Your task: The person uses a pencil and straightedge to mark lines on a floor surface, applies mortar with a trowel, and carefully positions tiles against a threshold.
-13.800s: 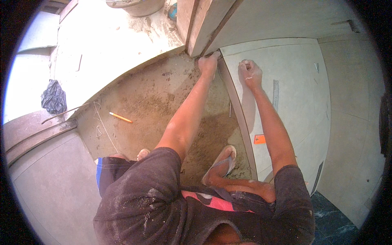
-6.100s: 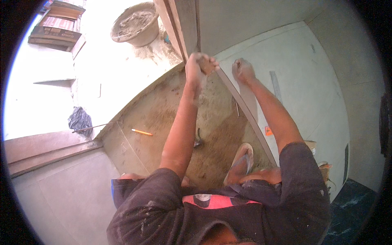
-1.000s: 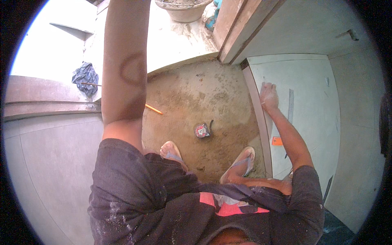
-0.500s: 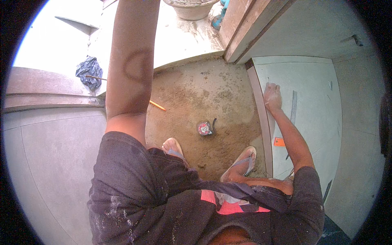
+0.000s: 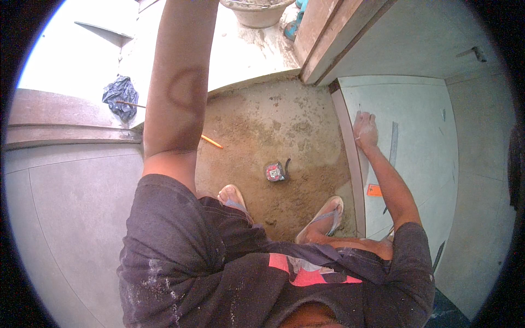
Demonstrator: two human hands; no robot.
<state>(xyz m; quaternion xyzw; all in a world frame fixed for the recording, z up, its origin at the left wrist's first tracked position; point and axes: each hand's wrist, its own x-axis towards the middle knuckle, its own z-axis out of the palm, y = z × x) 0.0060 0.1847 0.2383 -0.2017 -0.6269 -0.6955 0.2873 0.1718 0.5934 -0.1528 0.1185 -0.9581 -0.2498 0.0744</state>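
My right hand [image 5: 365, 129] rests on a pale slab [image 5: 421, 131] at the right, close to the slab's left edge. Its fingers are curled together; a tiny thin tip shows just beyond them, too small to name. Beside that hand lies a grey metal strip [image 5: 394, 143], and closer to me, by the forearm, an orange rectangular piece [image 5: 374, 190]. My left arm [image 5: 183, 76] stretches up past the top edge of the picture, so the left hand is out of sight. On the floor between my feet and the doorway sits a tape measure [image 5: 274, 172].
An orange pencil-like stick [image 5: 212, 141] lies on the dusty floor [image 5: 257, 120]. Past the doorway stand a mortar-crusted basin [image 5: 257, 13] and a crumpled black plastic bag [image 5: 120, 98]. A wooden door frame [image 5: 322, 49] rises beside the slab. Grey panels [image 5: 82, 208] flank me.
My left arm has shifted slightly to the right. The right hand stays at the same place on the slab.
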